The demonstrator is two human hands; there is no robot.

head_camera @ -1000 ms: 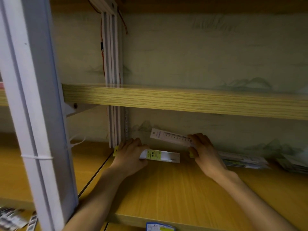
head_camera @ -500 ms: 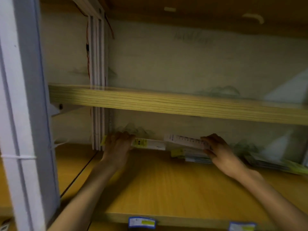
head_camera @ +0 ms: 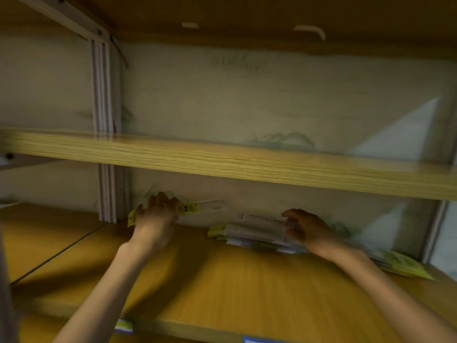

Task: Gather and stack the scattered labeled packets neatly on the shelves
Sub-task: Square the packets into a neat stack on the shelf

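Your left hand grips a yellow-ended packet at 9 o'clock; your right hand pinches another packet above the stack on the shelf.

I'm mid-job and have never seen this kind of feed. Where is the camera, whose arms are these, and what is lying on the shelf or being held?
There is no machine: a person wears one camera on the head, looking forward and down, so the two bare arms are the wearer's own. The left hand grips a long white packet with a yellow label, lifted near the back wall. The right hand holds another white packet over a flat stack of packets on the wooden shelf. More yellow-edged packets lie at far right. A second shelf board runs above. The picture is blurred, so the labels cannot be read.
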